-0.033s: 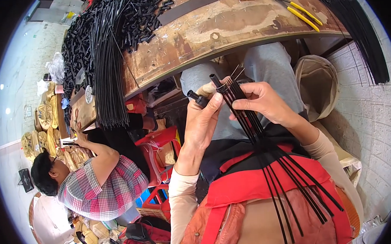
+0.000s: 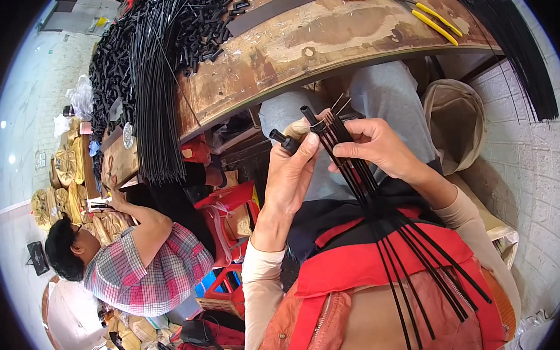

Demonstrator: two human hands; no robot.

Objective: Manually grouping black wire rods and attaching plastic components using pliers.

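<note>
My left hand (image 2: pixel 288 178) is closed around a black plastic runner (image 2: pixel 282 140), a short stepped tube whose end sticks out beside the thumb. Its thumb tip presses near a second black tube (image 2: pixel 308 115) at the head of a bundle of umbrella ribs (image 2: pixel 354 171). The ribs are thin black rods, gathered at the top and fanning out downward over my lap and red apron. From the right, my right hand (image 2: pixel 383 149) pinches the upper part of the bundle between thumb and fingers. Bare thin wire ends (image 2: pixel 337 101) poke out above it. The fingers hide the exact joint.
Yellow-handled pliers (image 2: pixel 436 22) lie on the wooden bench (image 2: pixel 268 65). Black tube fittings (image 2: pixel 196 33) and long rods (image 2: pixel 156 105) heap up at its left; more rods (image 2: pixel 514 48) hang at right. A co-worker in a checked shirt (image 2: pixel 149 270) sits left. A beige sack (image 2: pixel 454 121) stands right.
</note>
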